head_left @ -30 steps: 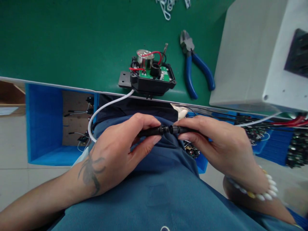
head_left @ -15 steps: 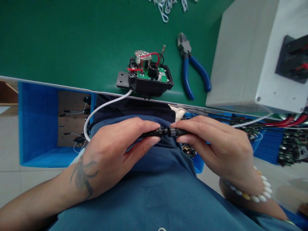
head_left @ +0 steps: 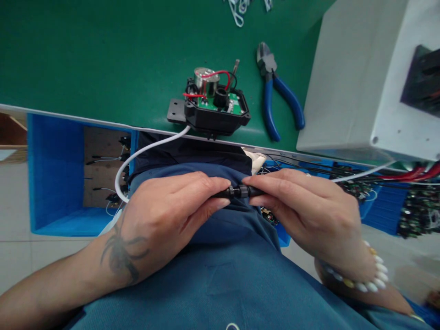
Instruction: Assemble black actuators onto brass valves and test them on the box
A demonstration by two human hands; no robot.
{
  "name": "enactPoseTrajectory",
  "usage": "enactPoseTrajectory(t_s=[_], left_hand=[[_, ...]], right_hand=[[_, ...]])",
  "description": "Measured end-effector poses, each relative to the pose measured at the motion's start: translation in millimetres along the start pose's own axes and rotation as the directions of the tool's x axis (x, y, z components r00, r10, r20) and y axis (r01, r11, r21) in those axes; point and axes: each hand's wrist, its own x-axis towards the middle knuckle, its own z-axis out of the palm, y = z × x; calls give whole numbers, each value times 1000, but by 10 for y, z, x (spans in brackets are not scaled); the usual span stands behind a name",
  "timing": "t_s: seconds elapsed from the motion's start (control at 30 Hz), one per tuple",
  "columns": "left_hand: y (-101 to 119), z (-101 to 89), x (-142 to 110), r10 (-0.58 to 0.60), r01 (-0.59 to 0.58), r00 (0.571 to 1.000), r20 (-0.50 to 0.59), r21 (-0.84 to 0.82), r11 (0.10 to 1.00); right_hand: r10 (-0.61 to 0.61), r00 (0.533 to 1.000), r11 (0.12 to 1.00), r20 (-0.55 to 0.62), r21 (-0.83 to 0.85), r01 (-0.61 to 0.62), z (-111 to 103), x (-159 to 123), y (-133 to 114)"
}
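Between thumb and fingers, my left hand (head_left: 172, 206) pinches a black cable connector (head_left: 231, 191). My right hand (head_left: 309, 211) grips a second black connector (head_left: 244, 190) with a ribbed collar. The two ends meet in line in front of my body; how deeply they are joined I cannot tell. A white cable (head_left: 137, 153) runs from the black housing (head_left: 216, 120) on the table edge down behind my left hand. Open at the top, the housing shows a green circuit board (head_left: 237, 104), a silver cylinder (head_left: 206, 81) and red and black wires.
Blue-handled cutting pliers (head_left: 271, 91) lie right of the housing on the green table (head_left: 103, 55). A grey metal box (head_left: 343, 82) stands at the right. Below the edge are a blue bin (head_left: 55, 183) holding wired parts and more circuit boards (head_left: 417, 206). White loops (head_left: 237, 13) lie at the back.
The two connectors have come closer, and the gap between their collars has narrowed. Both hands keep their grip. The view has shifted slightly.
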Motion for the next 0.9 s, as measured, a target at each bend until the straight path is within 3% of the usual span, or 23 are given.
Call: enactPoseTrajectory(t_s=[0.3, 0.43, 0.53, 0.6, 0.67, 0.7, 0.73, 0.8, 0.83, 0.9], left_hand=[[-62, 108, 16, 105, -100, 993, -58, 94, 991], [-121, 234, 7, 53, -52, 998, -28, 27, 998], [-139, 336, 1, -35, 43, 996, 77, -112, 993], [-140, 385, 5, -64, 84, 989, 132, -151, 985], [-140, 407, 20, -45, 62, 985, 167, -97, 993], [-140, 407, 29, -22, 32, 983, 180, -57, 998], [-142, 403, 39, 0, 4, 982, 191, -22, 1000], [-147, 387, 52, 25, -28, 977, 212, 13, 1000], [-150, 379, 54, 20, -26, 973, 228, 20, 999], [-155, 359, 51, -6, -6, 965, 262, 43, 999]], right_hand=[[-60, 998, 997, -22, -41, 59, 73, 2, 22], [-122, 992, 992, 36, -21, 122, 148, 51, 125], [-178, 968, 984, 178, 25, 176, 1, 137, 157], [-176, 965, 984, 193, 53, 169, -233, 197, 154], [-105, 994, 994, 28, 6, 105, -521, 263, 192], [-47, 990, 998, -135, -53, 40, -661, 304, 250], [9, 950, 994, -312, -104, -44, -787, 353, 344], [137, 769, 966, -625, -88, -244, -969, 473, 630], [269, 744, 946, -612, 22, -324, -1019, 536, 805], [400, 722, 914, -565, 186, -360, -1038, 646, 1143]])
